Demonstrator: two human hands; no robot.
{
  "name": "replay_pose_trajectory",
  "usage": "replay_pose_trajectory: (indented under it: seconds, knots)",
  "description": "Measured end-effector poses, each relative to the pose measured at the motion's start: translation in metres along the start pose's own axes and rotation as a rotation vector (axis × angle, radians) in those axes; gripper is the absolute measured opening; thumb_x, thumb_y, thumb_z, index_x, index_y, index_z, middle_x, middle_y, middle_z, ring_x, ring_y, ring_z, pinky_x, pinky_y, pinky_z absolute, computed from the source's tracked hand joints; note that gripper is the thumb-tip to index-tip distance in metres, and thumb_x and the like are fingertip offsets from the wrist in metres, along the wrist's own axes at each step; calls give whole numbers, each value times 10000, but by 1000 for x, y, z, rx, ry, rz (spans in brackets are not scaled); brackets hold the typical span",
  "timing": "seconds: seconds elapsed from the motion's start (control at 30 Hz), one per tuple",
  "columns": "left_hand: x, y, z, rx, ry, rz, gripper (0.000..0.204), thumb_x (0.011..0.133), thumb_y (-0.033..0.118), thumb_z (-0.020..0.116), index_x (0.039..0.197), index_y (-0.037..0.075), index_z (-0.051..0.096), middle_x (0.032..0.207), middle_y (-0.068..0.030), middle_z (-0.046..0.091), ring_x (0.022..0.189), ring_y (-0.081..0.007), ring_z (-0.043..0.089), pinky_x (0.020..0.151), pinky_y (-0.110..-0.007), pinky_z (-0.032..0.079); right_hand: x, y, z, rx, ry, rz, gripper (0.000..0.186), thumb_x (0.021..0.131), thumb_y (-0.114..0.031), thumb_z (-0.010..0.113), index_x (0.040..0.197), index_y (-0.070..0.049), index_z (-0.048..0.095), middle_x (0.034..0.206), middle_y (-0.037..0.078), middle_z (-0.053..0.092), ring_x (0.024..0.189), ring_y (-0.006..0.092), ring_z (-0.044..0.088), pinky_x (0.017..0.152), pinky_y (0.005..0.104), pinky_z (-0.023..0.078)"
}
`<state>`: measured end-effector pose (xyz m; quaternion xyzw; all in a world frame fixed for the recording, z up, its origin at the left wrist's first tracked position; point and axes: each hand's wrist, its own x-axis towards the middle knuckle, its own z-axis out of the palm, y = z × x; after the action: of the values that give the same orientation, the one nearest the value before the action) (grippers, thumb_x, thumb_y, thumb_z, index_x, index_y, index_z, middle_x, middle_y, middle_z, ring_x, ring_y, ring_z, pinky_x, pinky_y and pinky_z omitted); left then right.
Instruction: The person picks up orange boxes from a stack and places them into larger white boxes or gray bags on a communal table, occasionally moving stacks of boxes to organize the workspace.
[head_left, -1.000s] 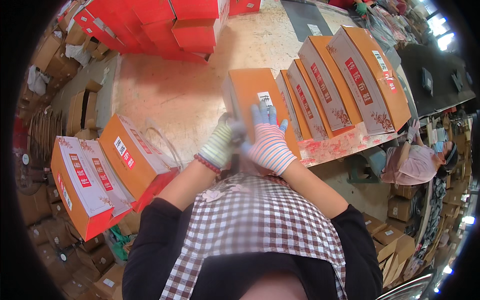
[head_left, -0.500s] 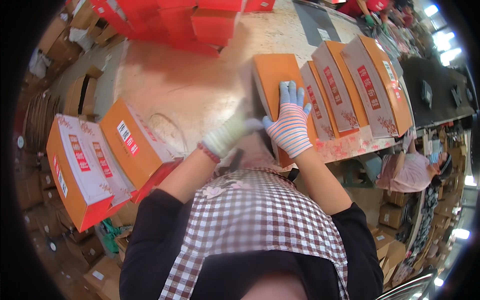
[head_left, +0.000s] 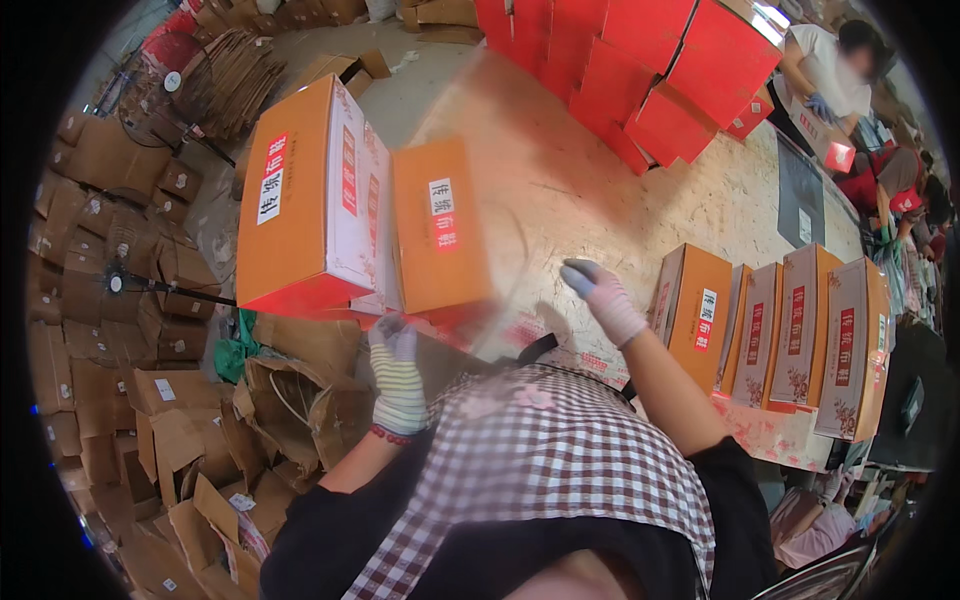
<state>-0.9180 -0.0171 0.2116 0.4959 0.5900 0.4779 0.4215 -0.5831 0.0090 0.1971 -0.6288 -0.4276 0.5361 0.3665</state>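
Left hand [head_left: 397, 375] up at the bottom edge of the left-side boxes [head_left: 440, 240], and whether it's gripping, I can't tell! Over the table [head_left: 540, 190] hangs the right hand [head_left: 605, 300], loosely open and empty, between that group and the right-side row [head_left: 790, 330], with red boxes [head_left: 630, 70] stacked beyond.

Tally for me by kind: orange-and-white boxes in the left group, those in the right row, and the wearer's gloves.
Orange-and-white cardboard boxes, left group: 3
Orange-and-white cardboard boxes, right row: 5
Wearer's pale knit gloves: 2
Total: 10
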Motion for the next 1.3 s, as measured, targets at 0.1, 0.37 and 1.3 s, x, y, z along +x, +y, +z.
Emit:
replay_pose_trajectory:
  seconds: [0.1, 0.37, 1.3]
  knots:
    - [12, -29, -4, -4, -44, -122, 517, 1021, 282, 626, 1392, -53, 495, 1270, -211, 602, 1194, -290, 584, 1018, -392, 477, 25, -25, 58, 125, -156, 128, 821, 969, -603, 616, 1511, -7, 458, 1516, 169, 526, 1416, 326, 463, 1128, 447, 422]
    - [46, 1, 22, -279, -346, -238, 632, 992, 372, 685, 1460, 20, 448, 1268, -101, 597, 1091, -192, 610, 953, -352, 520, 8, -19, 52, 450, -365, 204, 993, 790, -513, 827, 1582, -115, 378, 1482, 164, 533, 1371, 334, 484, 1100, 522, 435]
    - [-11, 120, 243, -547, -1496, -430, 821, 900, 170, 708, 1619, 113, 316, 1546, -106, 456, 1380, -210, 491, 1159, -363, 414, -186, -86, -57, -986, 842, 92, 895, 798, -323, 796, 1563, -96, 390, 1638, 220, 332, 1518, 427, 287, 1196, 665, 237]
